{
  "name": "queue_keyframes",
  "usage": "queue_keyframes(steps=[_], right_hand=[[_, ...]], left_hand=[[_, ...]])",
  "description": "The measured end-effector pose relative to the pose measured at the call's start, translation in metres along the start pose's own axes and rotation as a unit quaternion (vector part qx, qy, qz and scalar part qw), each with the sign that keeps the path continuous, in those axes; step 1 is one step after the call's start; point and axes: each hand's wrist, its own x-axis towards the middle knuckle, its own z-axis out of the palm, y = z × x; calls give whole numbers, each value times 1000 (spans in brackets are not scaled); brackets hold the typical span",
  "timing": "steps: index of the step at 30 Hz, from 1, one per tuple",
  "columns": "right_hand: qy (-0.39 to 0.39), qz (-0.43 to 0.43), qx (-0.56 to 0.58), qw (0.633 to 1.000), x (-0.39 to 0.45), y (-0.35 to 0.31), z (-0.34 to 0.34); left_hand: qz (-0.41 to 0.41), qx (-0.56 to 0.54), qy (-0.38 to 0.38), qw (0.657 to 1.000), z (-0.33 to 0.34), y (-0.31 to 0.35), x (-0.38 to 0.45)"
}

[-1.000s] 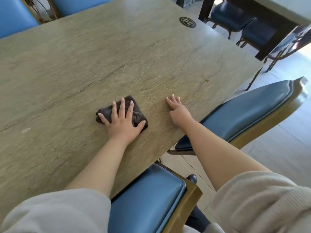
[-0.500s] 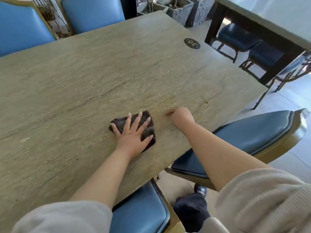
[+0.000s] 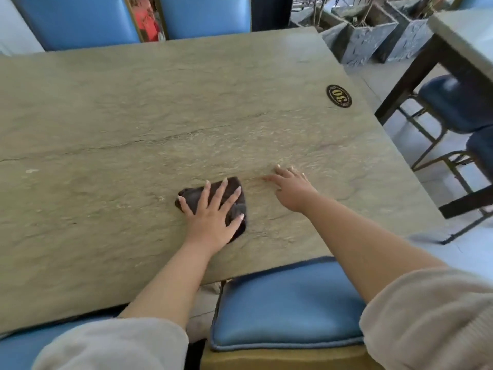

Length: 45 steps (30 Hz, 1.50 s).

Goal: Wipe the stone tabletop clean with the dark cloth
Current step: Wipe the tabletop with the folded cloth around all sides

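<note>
The grey-green stone tabletop (image 3: 133, 116) fills most of the head view. A folded dark cloth (image 3: 237, 209) lies near its front edge. My left hand (image 3: 213, 217) presses flat on the cloth with fingers spread, covering most of it. My right hand (image 3: 290, 188) rests flat on the bare stone just right of the cloth, fingers apart, holding nothing.
A black oval badge numbered 30 (image 3: 339, 96) is fixed near the table's far right corner. Blue padded chairs stand at the front (image 3: 288, 303) and at the back (image 3: 80, 20). Another table (image 3: 464, 36), dark blue chairs (image 3: 453, 102) and stone planters (image 3: 368, 36) are to the right.
My right hand has uncurled from a fist and lies flat again. My left hand and the cloth stay close beside it. The camera has tilted up, showing more of the far side.
</note>
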Motion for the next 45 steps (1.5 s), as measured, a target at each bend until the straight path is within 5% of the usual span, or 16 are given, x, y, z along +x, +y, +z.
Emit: queue_keyframes(steps=[2,7,9,11,15,17,21,23,29,32,34,39,42,45], right_hand=[[-21,-21,-7,1000,0,15,-1],[-16,-61,29,998,-2,37,5],[-6,-67,49,997,0,38,9],[0,-65,72,995,2,37,9],[-18,-73,117,990,7,42,6],[-33,-85,135,987,10,47,0],[-94,-62,262,959,13,73,-25],[-111,-70,278,952,14,84,-32],[-99,-104,286,947,4,83,-28],[-10,-75,302,950,2,73,-19],[52,-95,246,963,0,57,-5],[74,-266,36,960,-17,15,42],[63,-331,-132,932,-11,19,54],[95,-318,-146,932,26,45,32]], left_hand=[[-17,0,-6,1000,2,21,-5],[217,6,-32,976,13,16,-74],[249,-11,-36,968,10,0,-81],[210,-12,-25,977,6,-5,-66],[-11,-19,-22,1000,-4,24,-5],[-23,-1,-44,999,-4,47,3],[190,57,-38,979,13,67,-30],[231,56,-46,970,14,60,-28],[120,-21,-111,986,-12,83,16],[52,-221,23,974,-21,93,15],[-50,-256,95,961,-28,86,20],[-311,-242,-20,919,-27,53,31],[-307,-235,-46,921,-19,53,28],[-292,-220,-68,928,-19,54,25]])
